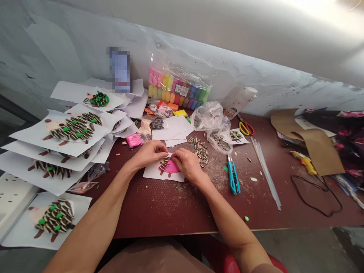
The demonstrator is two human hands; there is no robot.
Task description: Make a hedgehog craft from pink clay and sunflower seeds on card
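A small white card (148,174) lies on the table in front of me, with a flat pink clay hedgehog body (171,165) on it. Short brown clay feet show along its lower edge, and rows of striped sunflower seeds (164,164) stick into its left side. My left hand (152,153) is closed in a pinch at the card's upper left. Over the card's right side, my right hand (186,163) also pinches, its fingertips close to the pink clay. Whatever is between either hand's fingertips is too small to make out. A pile of loose sunflower seeds (201,151) lies just right of my right hand.
Stacked hedgehog cards (76,148) fill the left. Behind are blank cards (173,129), a pink clay packet (134,140) and a bag of coloured clay (180,89). Rightward lie a teal utility knife (233,176), scissors (246,128), glue sticks (265,174) and a corded glue gun (305,162).
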